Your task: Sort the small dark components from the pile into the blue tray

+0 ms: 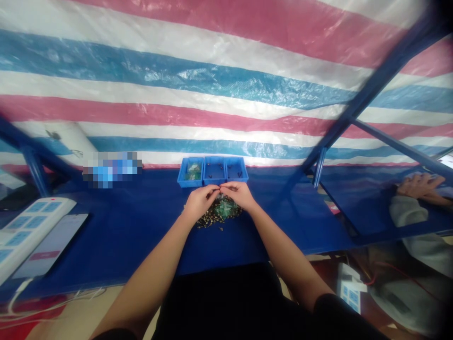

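Fingertips [215,188] of both hands meet over the blue table [130,226]; whether they clamp a small part cannot be told from here. Left to right: a white power strip [37,219] lies beside a flat device [62,241], both set well aside, perhaps to leave elbow room. Next, the left hand [200,204] bends inward over a heap of small brass-coloured parts [209,219] and green pieces [225,208], probably to stay near the supply. Three blue trays [191,183] stand in a row just beyond, presumably for easy reach. The right hand [239,194] mirrors the left. Farther right, another person's hands [420,185] show well apart.
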